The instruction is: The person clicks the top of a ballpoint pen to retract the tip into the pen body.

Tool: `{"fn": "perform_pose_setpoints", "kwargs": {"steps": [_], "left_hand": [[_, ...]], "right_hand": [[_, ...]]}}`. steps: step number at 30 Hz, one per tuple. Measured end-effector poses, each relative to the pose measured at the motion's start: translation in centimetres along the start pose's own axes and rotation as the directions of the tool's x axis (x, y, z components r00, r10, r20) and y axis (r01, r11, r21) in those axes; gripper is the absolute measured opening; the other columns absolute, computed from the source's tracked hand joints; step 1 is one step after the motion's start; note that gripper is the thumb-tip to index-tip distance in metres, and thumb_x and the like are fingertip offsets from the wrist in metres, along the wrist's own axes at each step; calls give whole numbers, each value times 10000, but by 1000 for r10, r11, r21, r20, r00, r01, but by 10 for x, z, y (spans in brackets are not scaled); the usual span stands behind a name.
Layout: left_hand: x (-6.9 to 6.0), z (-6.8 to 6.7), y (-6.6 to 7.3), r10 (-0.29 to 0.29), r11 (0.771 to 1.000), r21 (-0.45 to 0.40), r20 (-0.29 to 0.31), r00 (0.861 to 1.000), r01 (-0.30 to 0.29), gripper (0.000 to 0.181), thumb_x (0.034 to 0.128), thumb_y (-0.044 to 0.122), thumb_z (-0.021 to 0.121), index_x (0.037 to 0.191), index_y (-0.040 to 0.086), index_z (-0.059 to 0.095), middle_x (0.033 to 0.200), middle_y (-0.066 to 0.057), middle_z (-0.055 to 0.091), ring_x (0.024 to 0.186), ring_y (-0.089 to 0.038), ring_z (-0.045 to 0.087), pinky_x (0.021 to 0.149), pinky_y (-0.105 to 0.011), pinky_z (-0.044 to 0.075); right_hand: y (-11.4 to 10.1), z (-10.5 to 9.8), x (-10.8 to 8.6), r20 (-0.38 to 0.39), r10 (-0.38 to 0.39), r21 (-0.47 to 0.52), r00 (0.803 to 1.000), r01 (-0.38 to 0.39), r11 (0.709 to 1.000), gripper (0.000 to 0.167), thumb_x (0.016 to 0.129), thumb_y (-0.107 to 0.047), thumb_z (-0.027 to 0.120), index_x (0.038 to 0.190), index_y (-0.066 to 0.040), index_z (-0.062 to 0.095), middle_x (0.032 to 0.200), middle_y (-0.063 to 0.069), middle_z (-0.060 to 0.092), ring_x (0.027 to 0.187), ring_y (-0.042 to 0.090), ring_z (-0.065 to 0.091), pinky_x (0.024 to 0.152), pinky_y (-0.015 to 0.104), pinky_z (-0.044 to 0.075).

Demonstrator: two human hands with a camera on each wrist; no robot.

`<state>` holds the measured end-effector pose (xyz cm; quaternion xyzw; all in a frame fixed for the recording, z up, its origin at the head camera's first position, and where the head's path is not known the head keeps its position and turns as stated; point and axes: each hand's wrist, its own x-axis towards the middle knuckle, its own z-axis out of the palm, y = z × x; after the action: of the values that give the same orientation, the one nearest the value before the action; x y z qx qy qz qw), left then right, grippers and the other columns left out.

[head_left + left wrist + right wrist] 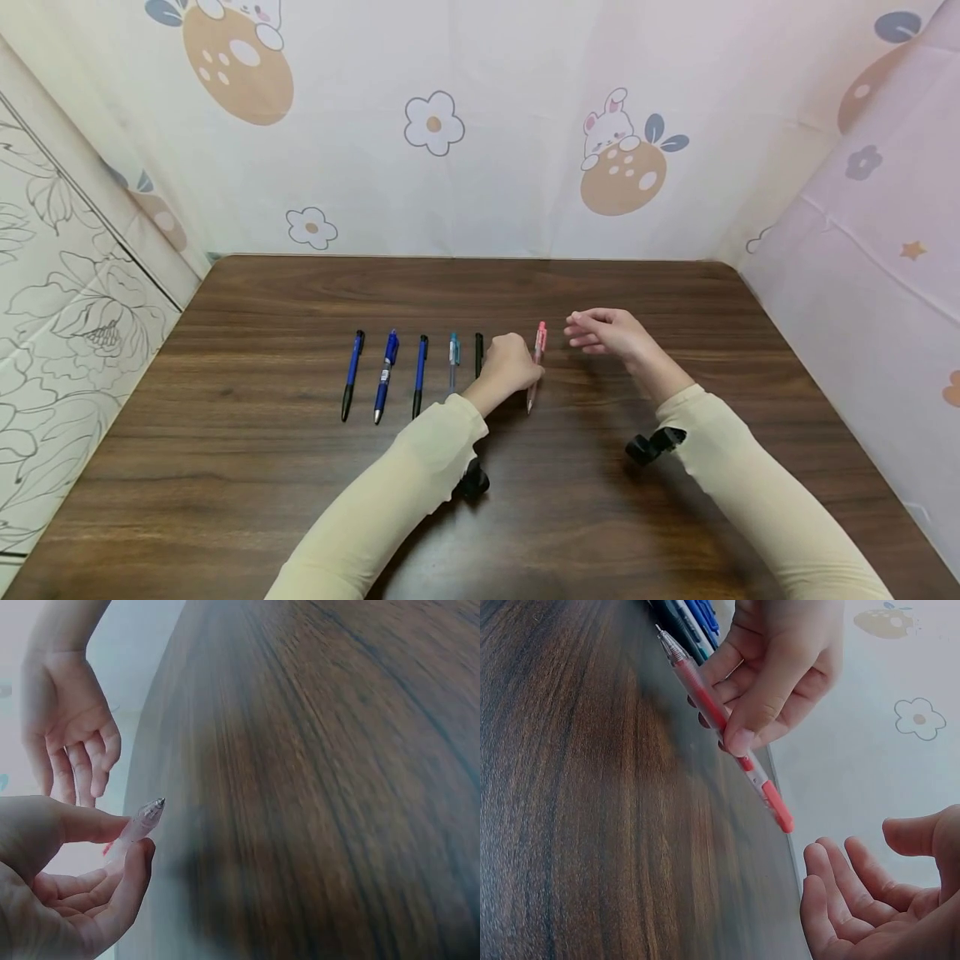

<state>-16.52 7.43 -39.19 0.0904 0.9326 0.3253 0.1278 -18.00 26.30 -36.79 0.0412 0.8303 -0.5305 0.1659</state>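
Observation:
My left hand [510,363] pinches a red pen [541,336] with a clear barrel between thumb and fingers. In the right wrist view the pen [712,709] slants, its metal tip toward the upper left and its red end toward the lower right. The left wrist view shows the tip [155,808] poking out past the thumb. To the right of the pen, my right hand [606,332] is held with its fingers loosely bent and nothing in them. Its fingertips are apart from the pen's red end.
Left of the left hand several pens lie in a row on the brown wooden table [225,467]: a black pen [478,354], a light-blue pen [453,354], and blue pens [386,375] beyond. A patterned curtain [510,192] hangs behind the table's far edge.

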Motion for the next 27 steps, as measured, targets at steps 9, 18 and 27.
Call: {"fn": "perform_pose_setpoints", "kwargs": {"steps": [9,18,27], "left_hand": [[-2,-5,-11,10,1000,-25,-12,1000,-10,283,829,200,728,574,84,690,582,-18,683,495,-63,506,423,-160,383],[-4,-8,-13,8,997,-83,-7,1000,-8,240,845,192,721,649,71,653,611,-13,643,502,-69,502,421,-154,383],[-8,-14,-16,44,980,-193,5,999,-42,164,832,163,731,722,53,677,649,-46,685,517,-57,537,460,-153,413]], "right_hand": [[-1,4,3,8,1,13,1000,-1,1000,541,999,-331,502,1338,90,474,1162,135,703,833,13,689,824,263,593],[-3,7,4,34,-11,4,999,11,1000,528,1008,-317,483,1342,93,469,1200,164,681,852,13,684,895,326,580],[-6,13,8,47,-3,30,999,1,1000,504,1007,-296,491,1346,77,475,1256,210,639,858,17,685,917,326,573]]}}
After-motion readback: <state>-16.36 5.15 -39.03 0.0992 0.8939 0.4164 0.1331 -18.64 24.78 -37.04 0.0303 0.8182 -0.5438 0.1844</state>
